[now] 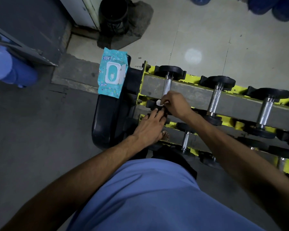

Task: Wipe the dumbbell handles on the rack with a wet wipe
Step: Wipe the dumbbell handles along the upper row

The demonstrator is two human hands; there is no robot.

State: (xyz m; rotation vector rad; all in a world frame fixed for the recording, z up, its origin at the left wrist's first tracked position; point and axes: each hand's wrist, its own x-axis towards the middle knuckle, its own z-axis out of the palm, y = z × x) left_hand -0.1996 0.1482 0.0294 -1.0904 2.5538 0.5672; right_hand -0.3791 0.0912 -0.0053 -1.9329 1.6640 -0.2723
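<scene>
Pinching wet wipe on dumbbell handle: right hand | left hand flat, apparently touching weight

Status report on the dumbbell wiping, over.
Right hand pinches wipe at first dumbbell handle, near end. Left hand open, fingertips beside it. Nothing in the way.

Single head cam, wide-angle, looked steeply down over the person's torso at the dumbbell rack close below; floor filled the left.
</scene>
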